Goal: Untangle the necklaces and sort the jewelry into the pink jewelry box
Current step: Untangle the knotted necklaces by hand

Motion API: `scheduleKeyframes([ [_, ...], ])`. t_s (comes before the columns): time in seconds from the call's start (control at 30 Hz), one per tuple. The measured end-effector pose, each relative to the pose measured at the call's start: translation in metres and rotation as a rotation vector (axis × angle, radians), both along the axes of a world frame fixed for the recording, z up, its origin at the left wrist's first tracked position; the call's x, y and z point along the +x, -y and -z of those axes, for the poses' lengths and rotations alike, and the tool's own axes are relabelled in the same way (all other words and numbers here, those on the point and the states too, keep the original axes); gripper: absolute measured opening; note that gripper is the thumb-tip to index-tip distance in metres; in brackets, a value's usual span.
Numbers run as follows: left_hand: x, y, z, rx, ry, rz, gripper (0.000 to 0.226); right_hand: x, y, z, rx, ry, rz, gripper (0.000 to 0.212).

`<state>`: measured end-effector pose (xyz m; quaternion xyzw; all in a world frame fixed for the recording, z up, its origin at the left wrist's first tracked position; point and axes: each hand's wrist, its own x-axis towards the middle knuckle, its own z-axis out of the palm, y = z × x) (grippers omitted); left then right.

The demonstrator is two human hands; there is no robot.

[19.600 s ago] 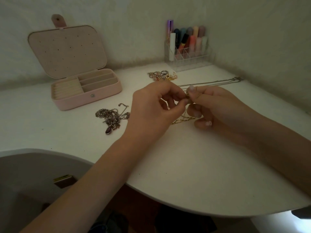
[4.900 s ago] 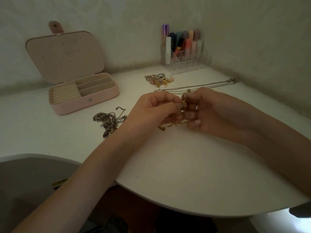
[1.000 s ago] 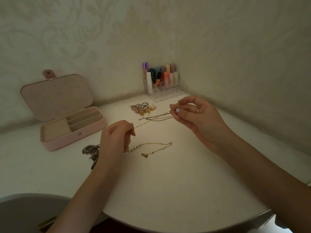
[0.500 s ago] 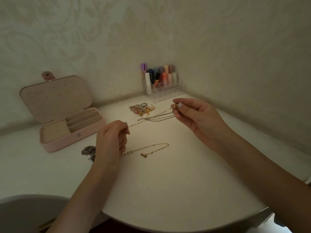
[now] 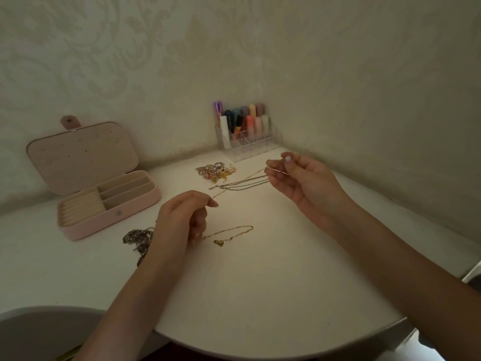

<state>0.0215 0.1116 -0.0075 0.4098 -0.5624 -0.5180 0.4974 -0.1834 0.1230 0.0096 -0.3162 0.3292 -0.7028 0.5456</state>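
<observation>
Both forearms reach in from the bottom edge, left hand (image 5: 182, 220) low with knuckles up, fingers curled and fingertips pinched together, right hand (image 5: 303, 182) raised higher and farther out, palm toward the camera, thumb and forefinger pinched, other fingers loosely curled.

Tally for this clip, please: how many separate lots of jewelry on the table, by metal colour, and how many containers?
Gold chains: 2 (one stretched between the left hand and right hand, gold chain lying flat)
Silver chain bundles: 2 (silver chains, dark tangle)
Mixed ring pile: 1
Containers: 2 (pink jewelry box, clear organizer)
Total: 7
</observation>
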Motion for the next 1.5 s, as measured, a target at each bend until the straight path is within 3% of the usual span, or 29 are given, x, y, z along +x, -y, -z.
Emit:
scheduleKeyframes([
  [0.17, -0.001, -0.002, -0.001, 0.1, 0.006, 0.12, 0.025, -0.012, 0.006, -0.002, 0.01, 0.129, 0.086, 0.02],
  [0.33, 0.0, -0.003, -0.003, 0.095, -0.032, 0.083, 0.022, -0.025, 0.011, 0.0, -0.005, 0.224, 0.178, 0.022],
  [0.6, 0.004, 0.0, 0.001, 0.033, 0.141, 0.059, 0.017, -0.056, 0.019, 0.008, 0.073, 0.382, 0.386, 0.024],
  [0.83, 0.023, -0.005, 0.001, 0.038, 0.064, 0.013, 0.012, -0.071, 0.023, 0.02, 0.185, 0.207, 0.448, 0.027],
  [1.03, 0.061, -0.008, -0.005, 0.096, 0.294, 0.04, 0.012, -0.074, 0.025, 0.022, 0.182, 0.258, 0.438, 0.029],
  [1.17, 0.073, -0.009, -0.014, 0.058, 0.567, 0.035, 0.007, -0.076, 0.023, 0.023, 0.19, 0.309, 0.409, 0.031],
  [1.5, 0.106, -0.001, -0.033, -0.14, 0.99, -0.077, 0.033, -0.079, 0.023, 0.025, 0.18, 0.307, 0.386, 0.028],
])
